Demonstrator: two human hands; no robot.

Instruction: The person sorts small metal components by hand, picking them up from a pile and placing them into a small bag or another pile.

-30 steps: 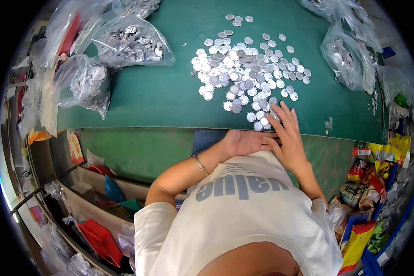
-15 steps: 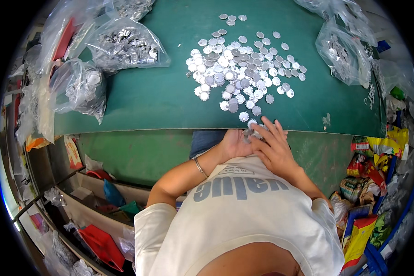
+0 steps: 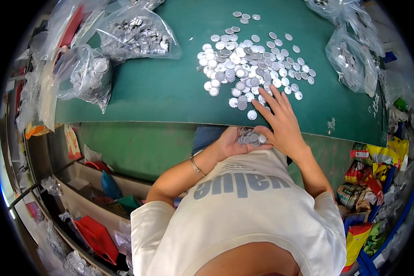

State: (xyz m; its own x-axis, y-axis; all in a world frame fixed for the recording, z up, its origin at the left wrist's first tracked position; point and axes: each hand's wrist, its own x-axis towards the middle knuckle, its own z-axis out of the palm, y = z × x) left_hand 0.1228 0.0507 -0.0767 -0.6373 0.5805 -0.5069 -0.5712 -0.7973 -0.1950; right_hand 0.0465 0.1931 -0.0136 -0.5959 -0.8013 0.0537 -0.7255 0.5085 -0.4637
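Observation:
Cupped at the table's front edge, my left hand [image 3: 231, 142] holds several small silver toothed metal discs [image 3: 251, 138] in its palm. My right hand [image 3: 283, 126] reaches over the edge with its fingers spread, the fingertips at the near side of a scattered pile of toothed metal discs [image 3: 237, 60]. Whether those fingertips touch a disc is hidden. One loose disc [image 3: 252, 115] lies apart from the pile, close to the edge and left of my right hand.
On the green tabletop [image 3: 161, 92], clear plastic bags of metal parts [image 3: 135, 41] stand at the left, and another bag [image 3: 352, 60] lies at the right. A box with a red tray [image 3: 96, 239] sits below left. Colourful packages [image 3: 363, 170] are stacked at the lower right.
My right hand has left my left palm and moved up over the table to the pile's near edge, its fingers spreading. The discs in my left palm now show. The whole view has shifted slightly.

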